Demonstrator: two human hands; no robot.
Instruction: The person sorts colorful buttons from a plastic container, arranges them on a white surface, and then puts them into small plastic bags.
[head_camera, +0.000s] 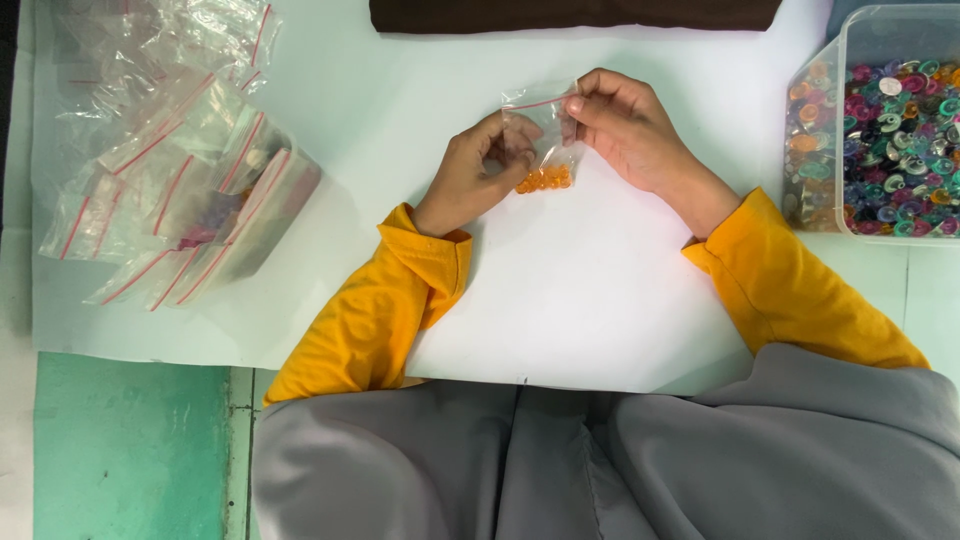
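Small clear zip bag (541, 135) w/ red seal strip, held up off the white sheet (560, 300) between both hands, orange beads (544, 179) bunched at its bottom, just below the fingertips. L hand (478, 172) pinches the bag's left edge, thumb and forefinger closed on the plastic; R hand (622, 122) clamps the top right corner at the seal strip. Hands close together, w/ only the bag's width between them, not touching each other as far as I can tell. Can't tell if the seal is pressed shut or open; plastic too glossy there. To the right of R hand, near the sleeve: clear plastic tub (868, 40) full of mixed-colour beads or buttons. Well to the left of L hand: loose pile of similar zip bags (190, 170), most look empty, some w/ dark contents, hard to make out. Beyond the hands: dark brown cloth strip (575, 14). Risks, judged from the grip: if the seal is open and the bag tips toward L hand, beads could spill and roll across the sheet. Grip is only on thin slick plastic, so a slip at either pinch could drop the bag. Beads caught in the strip could stop it closing fully.
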